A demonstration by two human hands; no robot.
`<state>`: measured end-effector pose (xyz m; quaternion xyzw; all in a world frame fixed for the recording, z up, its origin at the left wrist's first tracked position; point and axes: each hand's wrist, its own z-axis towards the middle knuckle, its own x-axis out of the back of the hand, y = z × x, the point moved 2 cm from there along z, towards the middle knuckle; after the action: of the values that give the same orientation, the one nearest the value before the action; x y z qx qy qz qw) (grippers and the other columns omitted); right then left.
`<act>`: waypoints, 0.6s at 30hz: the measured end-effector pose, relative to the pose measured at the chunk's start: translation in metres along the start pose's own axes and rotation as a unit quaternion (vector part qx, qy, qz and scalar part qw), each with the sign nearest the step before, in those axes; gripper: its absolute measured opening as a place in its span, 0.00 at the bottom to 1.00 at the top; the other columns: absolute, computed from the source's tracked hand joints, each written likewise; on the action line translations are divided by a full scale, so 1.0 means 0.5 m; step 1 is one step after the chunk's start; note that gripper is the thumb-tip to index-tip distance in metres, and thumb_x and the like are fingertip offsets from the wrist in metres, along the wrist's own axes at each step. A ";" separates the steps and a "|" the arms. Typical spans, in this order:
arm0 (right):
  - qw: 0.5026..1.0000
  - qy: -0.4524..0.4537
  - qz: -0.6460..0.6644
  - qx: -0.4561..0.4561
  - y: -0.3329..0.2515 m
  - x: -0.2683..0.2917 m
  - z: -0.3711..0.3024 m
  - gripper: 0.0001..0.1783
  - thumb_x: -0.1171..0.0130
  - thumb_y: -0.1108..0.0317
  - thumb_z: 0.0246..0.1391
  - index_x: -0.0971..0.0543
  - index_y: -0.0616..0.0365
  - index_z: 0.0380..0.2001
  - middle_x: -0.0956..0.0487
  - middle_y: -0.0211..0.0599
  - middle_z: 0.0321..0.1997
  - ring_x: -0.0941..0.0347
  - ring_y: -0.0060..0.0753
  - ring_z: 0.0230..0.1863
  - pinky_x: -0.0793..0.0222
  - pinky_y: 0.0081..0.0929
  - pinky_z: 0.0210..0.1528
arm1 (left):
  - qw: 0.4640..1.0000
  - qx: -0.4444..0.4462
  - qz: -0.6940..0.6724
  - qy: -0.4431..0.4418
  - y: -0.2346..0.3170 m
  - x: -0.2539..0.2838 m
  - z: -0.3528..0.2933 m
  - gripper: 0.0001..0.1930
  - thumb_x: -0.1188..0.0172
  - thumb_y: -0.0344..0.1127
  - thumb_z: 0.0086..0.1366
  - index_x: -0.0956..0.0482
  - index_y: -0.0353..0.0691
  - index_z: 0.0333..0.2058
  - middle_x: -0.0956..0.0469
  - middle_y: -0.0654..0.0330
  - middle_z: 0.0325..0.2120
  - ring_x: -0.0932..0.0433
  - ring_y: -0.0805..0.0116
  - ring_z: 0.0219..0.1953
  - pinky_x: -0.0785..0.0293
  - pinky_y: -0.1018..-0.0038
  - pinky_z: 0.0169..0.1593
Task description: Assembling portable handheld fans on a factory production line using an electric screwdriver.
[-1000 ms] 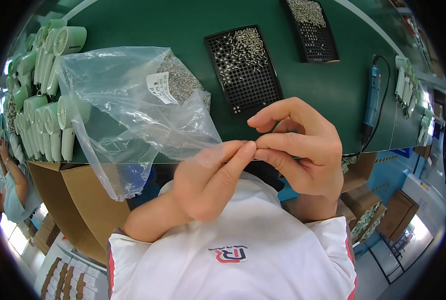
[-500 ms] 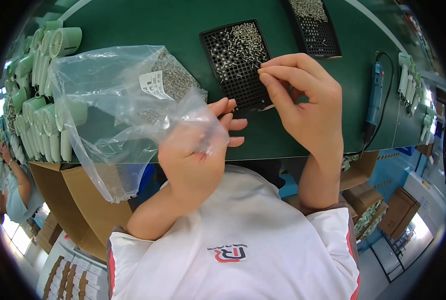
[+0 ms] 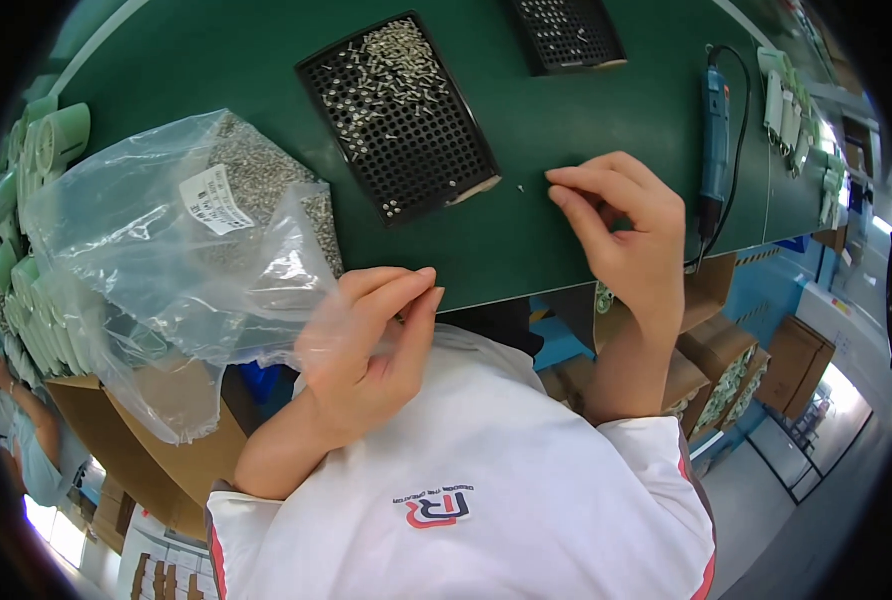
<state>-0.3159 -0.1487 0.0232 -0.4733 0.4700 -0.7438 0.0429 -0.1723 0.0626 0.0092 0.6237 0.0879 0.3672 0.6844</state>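
Observation:
My right hand (image 3: 626, 225) is over the green table, its thumb and forefinger drawn together in a pinch; anything between the tips is too small to make out. Just left of those tips a tiny screw (image 3: 521, 188) shows against the green. A black perforated tray (image 3: 426, 160) lies farther left, screws heaped at its far end and a few seated in near holes. My left hand (image 3: 371, 345) is at the table's front edge, fingertips pinched together, contents unclear. A clear plastic bag (image 3: 116, 210) of small metal screws (image 3: 266, 165) lies beside it, its loose film against the hand.
A second black tray (image 3: 566, 45) with screws is at the far edge. On the right lies a blue electric screwdriver (image 3: 714, 140) with a black cord. Pale green fan housings (image 3: 61, 145) crowd the left side. Cardboard boxes (image 3: 176, 450) stand below the table.
My right hand has left the tray and is now to its right, over the table. My left hand has lowered, its fingers coming together. The view has shifted, and a screw now shows on the green.

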 end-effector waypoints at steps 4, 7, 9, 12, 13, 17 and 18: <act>1.000 0.008 0.026 0.012 -0.007 -0.026 -0.003 0.11 0.28 0.82 0.49 0.12 0.61 0.37 0.19 0.32 0.31 0.28 0.16 0.24 0.35 0.15 0.24 | 0.999 -0.021 0.025 -0.026 0.008 -0.004 0.008 0.13 0.29 0.15 0.56 0.15 0.31 0.41 0.17 0.53 0.34 0.19 0.70 0.26 0.22 0.79 0.26; 0.999 0.017 -0.009 0.045 -0.005 -0.041 -0.004 0.10 0.27 0.81 0.48 0.12 0.62 0.36 0.20 0.32 0.30 0.27 0.17 0.24 0.34 0.16 0.24 | 0.998 -0.023 0.042 -0.036 0.005 -0.006 0.008 0.13 0.29 0.15 0.56 0.15 0.31 0.41 0.18 0.54 0.33 0.19 0.72 0.26 0.24 0.80 0.25; 0.998 0.007 -0.015 0.061 -0.006 -0.043 -0.002 0.10 0.27 0.81 0.48 0.13 0.62 0.36 0.21 0.32 0.30 0.27 0.18 0.24 0.33 0.17 0.24 | 0.999 -0.015 0.023 -0.020 0.000 -0.009 0.007 0.12 0.29 0.16 0.57 0.14 0.31 0.41 0.18 0.57 0.32 0.27 0.80 0.21 0.33 0.84 0.23; 0.997 -0.004 -0.038 0.074 -0.020 -0.044 -0.003 0.10 0.28 0.82 0.47 0.15 0.63 0.34 0.23 0.32 0.30 0.28 0.20 0.23 0.32 0.18 0.25 | 0.999 -0.011 0.012 -0.028 0.005 -0.017 0.013 0.12 0.29 0.16 0.58 0.14 0.30 0.41 0.18 0.57 0.32 0.26 0.81 0.21 0.32 0.84 0.24; 0.996 -0.007 -0.054 0.075 -0.024 -0.046 -0.003 0.09 0.28 0.82 0.47 0.16 0.63 0.33 0.23 0.32 0.30 0.29 0.21 0.23 0.32 0.19 0.25 | 0.999 -0.011 0.015 -0.028 0.005 -0.019 0.013 0.12 0.29 0.16 0.58 0.14 0.30 0.41 0.18 0.57 0.32 0.26 0.81 0.21 0.32 0.84 0.24; 0.992 -0.017 -0.096 0.079 -0.044 -0.050 0.001 0.08 0.30 0.82 0.47 0.18 0.62 0.31 0.24 0.32 0.31 0.30 0.21 0.23 0.32 0.20 0.25 | 0.976 0.151 -0.142 -0.060 0.016 -0.027 0.017 0.13 0.36 0.19 0.67 0.18 0.29 0.50 0.18 0.53 0.40 0.18 0.74 0.30 0.22 0.82 0.29; 0.998 -0.034 -0.024 0.044 -0.053 -0.044 0.000 0.08 0.30 0.82 0.47 0.18 0.62 0.30 0.25 0.32 0.31 0.30 0.21 0.23 0.32 0.20 0.25 | 0.931 0.266 -0.241 -0.067 0.019 -0.033 0.015 0.14 0.40 0.20 0.71 0.20 0.28 0.54 0.17 0.51 0.44 0.14 0.69 0.37 0.16 0.79 0.33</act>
<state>-0.2938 -0.1229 0.0283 -0.5066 0.4236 -0.7484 0.0620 -0.1835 0.0460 0.0137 0.7662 0.2840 0.1112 0.5656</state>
